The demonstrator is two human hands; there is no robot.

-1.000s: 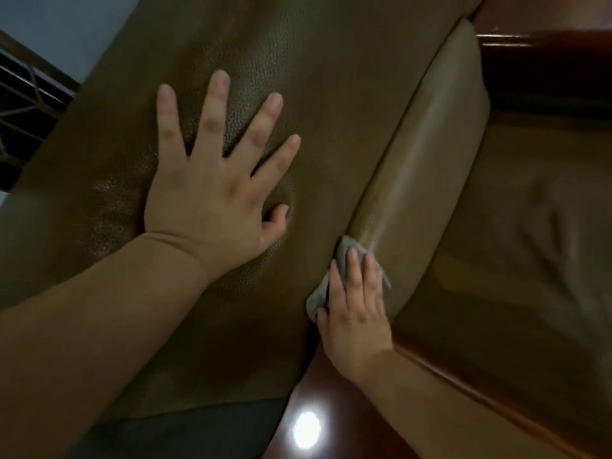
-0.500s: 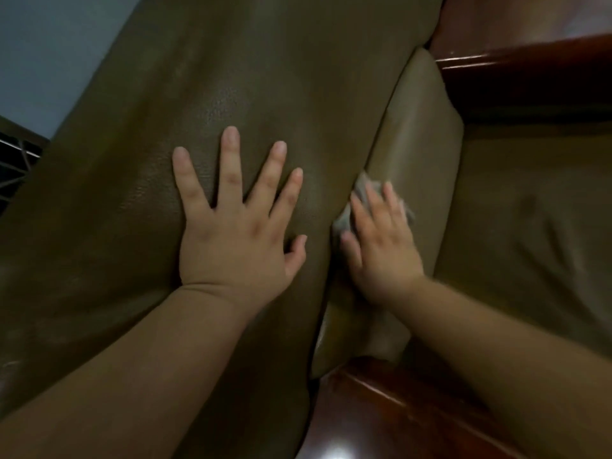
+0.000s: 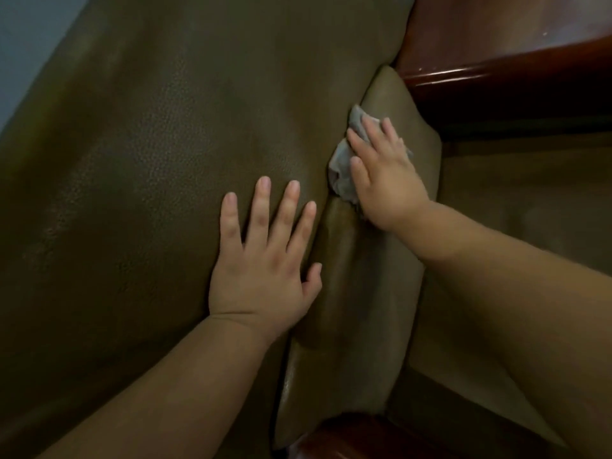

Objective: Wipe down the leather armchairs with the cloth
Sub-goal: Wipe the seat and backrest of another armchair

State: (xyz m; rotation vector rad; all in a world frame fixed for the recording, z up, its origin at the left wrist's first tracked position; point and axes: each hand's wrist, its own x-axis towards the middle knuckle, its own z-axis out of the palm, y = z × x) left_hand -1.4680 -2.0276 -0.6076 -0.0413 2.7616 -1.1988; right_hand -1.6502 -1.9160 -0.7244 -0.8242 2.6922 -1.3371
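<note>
leather, olive-brown, fills the head view: one armchair [image 3: 159, 167] seen close up. left hand [image 3: 261, 276] lies flat on the big grained panel, fingers straight and spread, grasping nothing, just bracing. right hand [image 3: 384, 180] presses a grey cloth [image 3: 344, 167] with flat fingers onto the narrower padded side panel [image 3: 351, 309], right beside the seam where the two panels meet. glossy dark wooden frame [image 3: 496, 77] sits just past the cloth, more wood at the bottom edge. progress, as a judgement: wiping is mid-way on this side panel. can't tell which leather is already clean, and other chairs are out of view. containers: none visible, no bucket or spray.
</note>
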